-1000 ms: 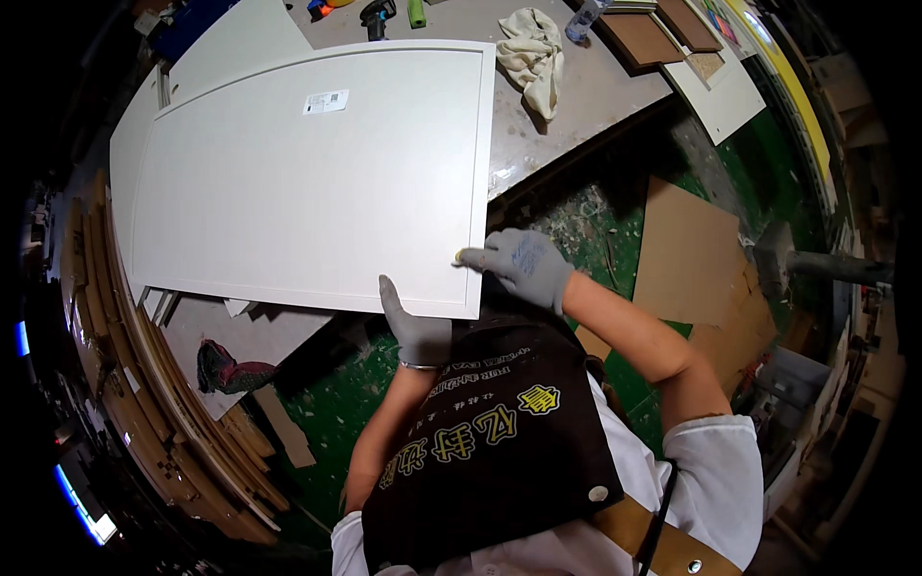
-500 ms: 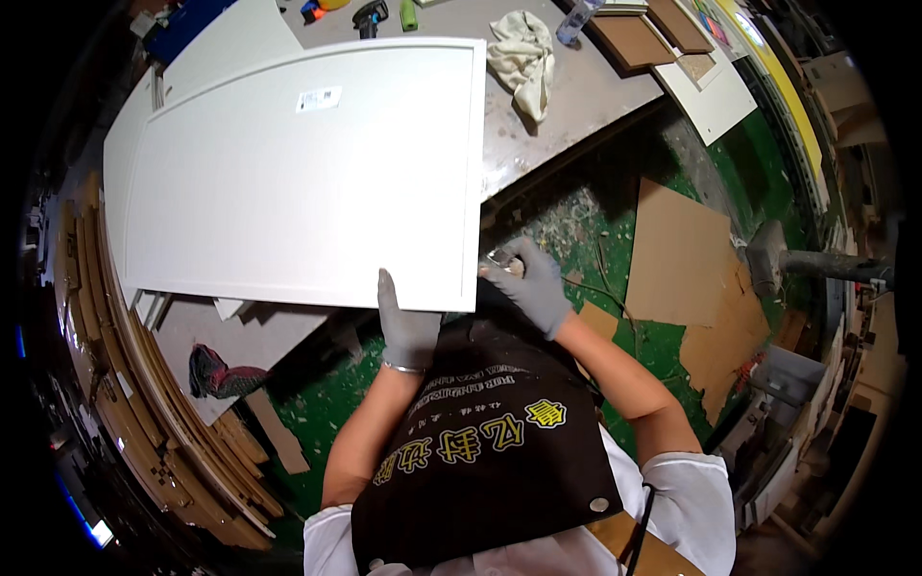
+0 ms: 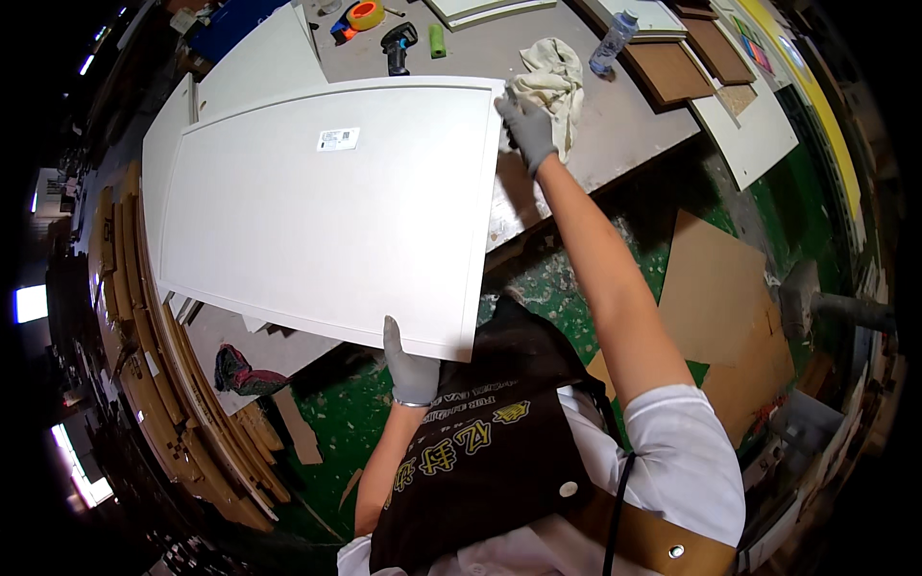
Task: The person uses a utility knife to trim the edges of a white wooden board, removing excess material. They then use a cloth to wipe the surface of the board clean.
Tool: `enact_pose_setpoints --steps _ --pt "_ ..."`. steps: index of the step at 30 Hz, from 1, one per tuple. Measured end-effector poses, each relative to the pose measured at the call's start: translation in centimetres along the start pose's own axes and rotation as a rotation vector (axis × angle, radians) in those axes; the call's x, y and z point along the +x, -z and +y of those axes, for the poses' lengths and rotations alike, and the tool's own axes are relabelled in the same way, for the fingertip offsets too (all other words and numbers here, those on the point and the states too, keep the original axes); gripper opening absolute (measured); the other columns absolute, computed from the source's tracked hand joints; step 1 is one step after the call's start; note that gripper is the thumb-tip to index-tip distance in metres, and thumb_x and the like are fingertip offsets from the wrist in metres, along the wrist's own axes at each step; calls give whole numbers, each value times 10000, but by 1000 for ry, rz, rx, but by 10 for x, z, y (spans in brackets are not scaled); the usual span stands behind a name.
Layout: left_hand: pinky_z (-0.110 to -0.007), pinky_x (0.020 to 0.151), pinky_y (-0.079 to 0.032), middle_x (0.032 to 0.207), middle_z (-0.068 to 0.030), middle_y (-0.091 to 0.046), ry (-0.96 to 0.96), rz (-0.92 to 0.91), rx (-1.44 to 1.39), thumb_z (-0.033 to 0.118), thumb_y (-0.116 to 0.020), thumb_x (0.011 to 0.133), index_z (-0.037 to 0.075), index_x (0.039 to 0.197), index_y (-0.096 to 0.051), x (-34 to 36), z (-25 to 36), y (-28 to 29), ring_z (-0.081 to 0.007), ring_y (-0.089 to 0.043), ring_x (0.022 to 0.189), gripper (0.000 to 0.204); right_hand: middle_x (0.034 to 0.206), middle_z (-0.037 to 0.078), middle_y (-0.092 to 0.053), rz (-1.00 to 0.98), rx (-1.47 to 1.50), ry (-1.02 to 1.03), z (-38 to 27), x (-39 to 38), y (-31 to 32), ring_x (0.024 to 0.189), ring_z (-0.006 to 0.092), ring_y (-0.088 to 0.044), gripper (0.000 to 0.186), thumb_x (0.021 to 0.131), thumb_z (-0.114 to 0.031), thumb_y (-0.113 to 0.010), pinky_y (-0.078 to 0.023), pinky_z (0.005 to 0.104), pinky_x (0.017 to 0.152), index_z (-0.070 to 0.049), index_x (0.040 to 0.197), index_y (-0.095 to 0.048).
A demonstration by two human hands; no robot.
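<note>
A large white panel [image 3: 317,221] with a raised border and a small printed label [image 3: 338,140] lies tilted over the table, its near edge sticking out toward me. My left hand [image 3: 413,372], in a grey glove, clasps that near edge close to the right corner, thumb on top and fingers hidden underneath. At the panel's far right corner is my gloved right hand [image 3: 528,132]. Its fingers are curled against the edge, around something small and dark that I cannot make out. Right behind that hand lies a crumpled cream cloth [image 3: 555,82].
The grey table [image 3: 615,120] also holds a scanner-like handheld tool [image 3: 398,46], a green roll [image 3: 437,40], an orange tape roll [image 3: 365,13], a plastic bottle [image 3: 613,43] and brown boards [image 3: 667,69]. Stacked cardboard [image 3: 144,355] stands left. Cardboard sheets [image 3: 711,288] lie on the green floor right.
My right hand has moved away from me along the panel's right side, from near the front corner to the far corner. My left hand keeps its hold. The whole view has shifted.
</note>
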State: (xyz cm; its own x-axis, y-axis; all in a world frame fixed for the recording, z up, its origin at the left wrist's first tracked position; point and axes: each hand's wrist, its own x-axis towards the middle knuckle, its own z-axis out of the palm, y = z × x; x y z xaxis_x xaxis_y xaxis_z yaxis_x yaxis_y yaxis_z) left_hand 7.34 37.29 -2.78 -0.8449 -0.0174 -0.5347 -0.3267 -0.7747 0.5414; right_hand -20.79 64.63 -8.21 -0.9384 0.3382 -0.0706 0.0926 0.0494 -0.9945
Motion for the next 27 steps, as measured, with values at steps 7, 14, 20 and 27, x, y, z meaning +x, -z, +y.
enact_pose_setpoints --steps 7,14,20,27 --pt "-374 1063 -363 1317 -177 -482 -185 64 115 193 -407 994 -96 1330 -373 7 -15 21 -235 -471 1205 445 667 46 -604 145 -246 99 -20 56 9 562 116 -533 362 824 -377 -684 -451 288 546 -26 896 -636" --pt "-393 1081 -328 1261 -240 -521 -378 120 576 145 -539 940 -153 1266 -420 6 -19 26 -299 -486 1190 458 1092 119 -637 -277 -593 569 -47 39 41 989 262 -606 309 906 -167 -525 -474 361 860 -90 1198 -591" --pt "-369 1058 -348 1252 -224 -537 -614 48 1176 145 -506 958 -147 1255 -428 2 -12 9 -263 -510 1150 424 1052 91 -643 -279 -981 693 -44 44 28 969 320 -618 381 891 -110 -487 -497 423 809 -259 1230 -576" --pt "-368 996 -424 1221 -169 -554 -337 -52 556 235 -343 1027 -60 1279 -424 3 -8 -2 -240 -552 1101 396 877 62 -634 -431 -903 808 -49 -79 32 830 265 -629 373 875 -71 -461 -504 393 735 -269 1154 -608"
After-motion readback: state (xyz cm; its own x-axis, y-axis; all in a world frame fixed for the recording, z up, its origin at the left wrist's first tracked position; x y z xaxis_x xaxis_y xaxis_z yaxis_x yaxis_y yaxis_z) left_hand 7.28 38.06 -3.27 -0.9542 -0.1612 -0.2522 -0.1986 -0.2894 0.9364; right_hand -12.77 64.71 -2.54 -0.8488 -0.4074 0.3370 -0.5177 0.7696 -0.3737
